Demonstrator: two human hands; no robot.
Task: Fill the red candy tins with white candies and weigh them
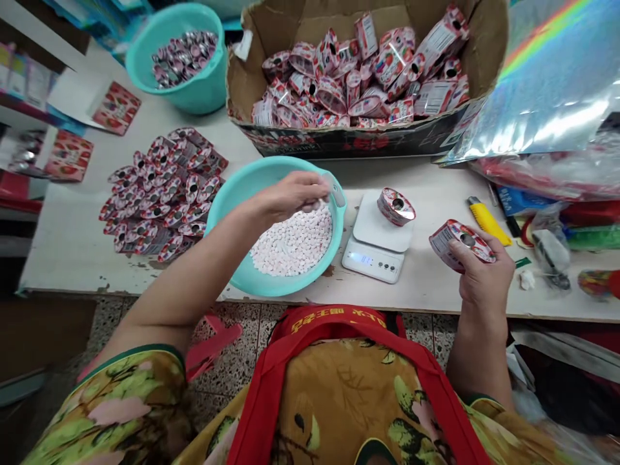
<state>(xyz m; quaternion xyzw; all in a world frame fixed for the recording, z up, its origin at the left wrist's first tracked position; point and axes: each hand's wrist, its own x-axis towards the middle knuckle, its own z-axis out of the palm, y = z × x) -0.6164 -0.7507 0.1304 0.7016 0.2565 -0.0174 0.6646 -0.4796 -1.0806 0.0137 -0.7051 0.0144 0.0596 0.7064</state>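
My left hand [290,194] hovers over a teal basin [227,206] of small pale pink candies [293,242], fingers pinched together on what looks like a small white scoop or a few candies. My right hand [482,271] grips a small red-and-white strawberry-print box [460,242] with a round hole in its top. Another such box [396,206] lies on the white digital scale [375,248] between the basin and my right hand.
A cardboard carton [368,139] full of the same boxes stands at the back. A pile of boxes [162,187] lies left, a second teal basin [179,58] behind it. A yellow utility knife [487,219], foil bags [547,90] and clutter sit right.
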